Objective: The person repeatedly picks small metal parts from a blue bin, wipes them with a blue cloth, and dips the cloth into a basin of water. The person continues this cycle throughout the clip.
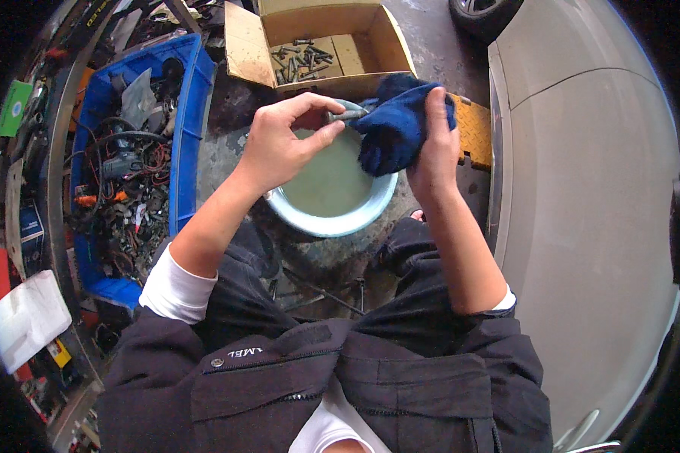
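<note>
Between the thumb and fingers of my left hand (pixel 291 138) is a bolt (pixel 345 116), its head toward the palm and its shank pointing right. My right hand (pixel 436 155) grips a dark blue cloth (pixel 397 124), thumb on top, and the cloth touches or nearly touches the bolt's far end. Both hands are held above a pale blue basin (pixel 329 225) of cloudy greenish water (pixel 326 181). Beyond the basin, an open cardboard box (pixel 370 45) holds several dark bolts (pixel 302 60) in its left part.
At left stands a blue crate (pixel 189 140) full of tools, cables and metal parts. A pale car panel (pixel 589 189) fills the right side, with a tyre (pixel 485 15) at the top. A yellow metal piece (pixel 472 128) lies behind my right hand. A cluttered shelf lines the far left.
</note>
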Motion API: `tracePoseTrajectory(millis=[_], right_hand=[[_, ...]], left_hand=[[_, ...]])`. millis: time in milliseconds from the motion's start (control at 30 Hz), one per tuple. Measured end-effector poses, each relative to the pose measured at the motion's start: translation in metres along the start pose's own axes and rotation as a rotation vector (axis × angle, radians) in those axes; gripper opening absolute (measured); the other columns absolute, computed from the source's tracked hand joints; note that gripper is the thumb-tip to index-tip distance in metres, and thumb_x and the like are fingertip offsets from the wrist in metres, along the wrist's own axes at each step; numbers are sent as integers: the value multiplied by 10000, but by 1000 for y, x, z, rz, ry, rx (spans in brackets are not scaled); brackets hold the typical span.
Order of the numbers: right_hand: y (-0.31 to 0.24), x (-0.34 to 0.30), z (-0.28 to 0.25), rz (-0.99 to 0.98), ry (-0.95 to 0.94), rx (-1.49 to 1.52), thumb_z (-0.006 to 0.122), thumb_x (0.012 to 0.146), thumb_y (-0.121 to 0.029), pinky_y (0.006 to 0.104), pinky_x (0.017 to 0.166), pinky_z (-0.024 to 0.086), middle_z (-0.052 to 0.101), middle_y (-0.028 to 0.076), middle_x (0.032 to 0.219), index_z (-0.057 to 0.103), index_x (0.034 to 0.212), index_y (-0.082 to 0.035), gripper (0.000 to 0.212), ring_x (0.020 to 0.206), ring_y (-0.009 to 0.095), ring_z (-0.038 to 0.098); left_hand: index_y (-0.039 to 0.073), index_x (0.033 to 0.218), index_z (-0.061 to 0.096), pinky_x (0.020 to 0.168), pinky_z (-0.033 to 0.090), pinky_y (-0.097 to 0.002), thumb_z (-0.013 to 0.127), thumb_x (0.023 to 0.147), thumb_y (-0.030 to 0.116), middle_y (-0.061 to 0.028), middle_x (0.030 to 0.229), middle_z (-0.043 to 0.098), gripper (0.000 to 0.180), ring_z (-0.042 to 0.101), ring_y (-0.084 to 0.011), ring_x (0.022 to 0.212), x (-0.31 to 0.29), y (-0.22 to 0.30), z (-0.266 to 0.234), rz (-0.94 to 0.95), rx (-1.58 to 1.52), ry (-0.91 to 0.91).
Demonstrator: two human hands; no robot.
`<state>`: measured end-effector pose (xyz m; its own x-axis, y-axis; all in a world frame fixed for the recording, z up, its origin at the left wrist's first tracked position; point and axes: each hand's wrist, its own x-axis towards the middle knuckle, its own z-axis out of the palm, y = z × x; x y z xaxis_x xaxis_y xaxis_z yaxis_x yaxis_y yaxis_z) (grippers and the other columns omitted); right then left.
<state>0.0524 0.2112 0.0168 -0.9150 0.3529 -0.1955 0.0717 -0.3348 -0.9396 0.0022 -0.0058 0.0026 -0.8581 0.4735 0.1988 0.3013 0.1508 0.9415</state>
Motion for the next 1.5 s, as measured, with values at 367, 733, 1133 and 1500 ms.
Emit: tracePoseTrajectory(millis=[367, 733, 1133, 1500], right_hand=[[0, -4, 3, -617, -541, -739, 884, 763, -189, 451, 1120, 454, 553, 199, 1430, 463, 1478, -81, 837, 1324, 393, 562], [-11, 0, -6, -698, -541, -987, 843, 648, -106, 467, 1025, 539, 584, 153, 1415, 598, 1353, -120, 747, 1218, 394, 638], [2, -5, 5, -538, -339, -1079, 827, 718, -173, 437, 856, 579, 735, 178, 1035, 668, 1165, -106, 478, 1005, 389, 711], [9, -1, -4, -713, -398, -1239, 807, 682, -177, 455, 747, 581, 704, 108, 974, 632, 1108, -134, 462, 891, 345, 717]], left_hand=[[-30, 1084, 725, 887, 595, -299, 726, 844, -53, -88, 995, 771, 241, 739, -133, 945, -3, -3, -3, -120, -61, 6], [-8, 1127, 647, 898, 576, -279, 777, 915, 17, -46, 1039, 705, 249, 695, -113, 986, 1, 8, -5, -139, -194, -93], [23, 1166, 669, 890, 576, -420, 799, 817, 71, -174, 1083, 723, 375, 708, -360, 992, 1, -3, -4, 338, 484, -94], [52, 903, 586, 714, 493, -519, 555, 1038, 328, -208, 811, 628, 309, 614, -434, 794, 1, -21, 20, 166, 581, -88]])
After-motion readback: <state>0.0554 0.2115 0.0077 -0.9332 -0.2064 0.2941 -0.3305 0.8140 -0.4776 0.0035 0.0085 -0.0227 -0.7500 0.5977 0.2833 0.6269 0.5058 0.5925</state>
